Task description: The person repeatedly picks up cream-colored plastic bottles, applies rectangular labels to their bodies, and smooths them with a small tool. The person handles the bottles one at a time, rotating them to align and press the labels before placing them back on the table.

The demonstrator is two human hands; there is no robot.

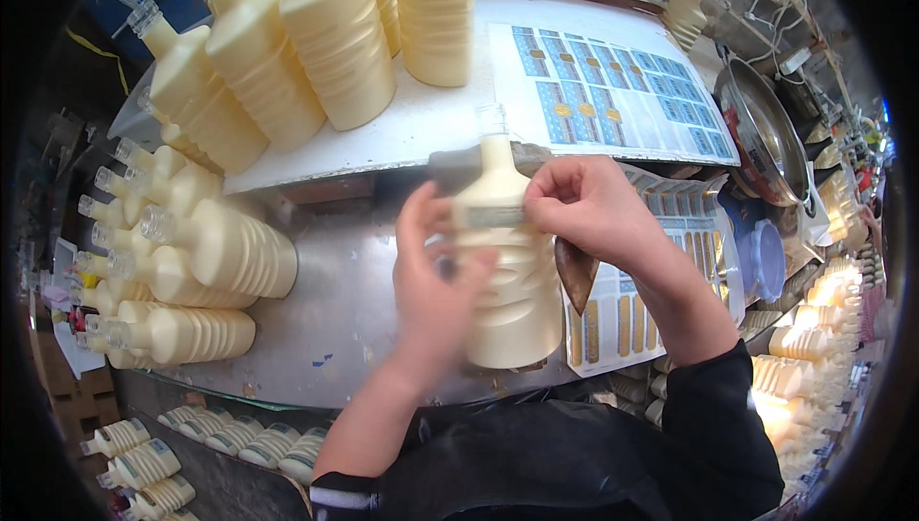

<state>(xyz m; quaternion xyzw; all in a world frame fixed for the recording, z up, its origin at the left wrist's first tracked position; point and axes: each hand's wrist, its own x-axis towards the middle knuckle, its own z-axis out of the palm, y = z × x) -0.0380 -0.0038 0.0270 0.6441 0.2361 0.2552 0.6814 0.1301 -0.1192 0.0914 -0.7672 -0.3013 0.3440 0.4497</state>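
A cream plastic bottle [512, 315] with a clear ridged neck stands upright in front of me. A narrow grey-green label [495, 215] lies across its shoulder. The thumb and forefinger of my right hand [584, 205] are pinched together at the label's right end, against the bottle. My left hand [431, 263], blurred by motion, is at the bottle's left side, fingers curved and apart from the thumb, which is over the bottle's front. Below my right hand a brown, pointed, flat piece [576, 274] shows beside the bottle; its kind is unclear.
Several cream bottles [335, 52] stand on the white raised board [421, 124]; more lie stacked at left [239, 248]. Blue label sheets [593, 81] lie on the board, gold-striped sheets [632, 320] right of the bottle. A metal pan [766, 129] and a pale tub [764, 261] are at right.
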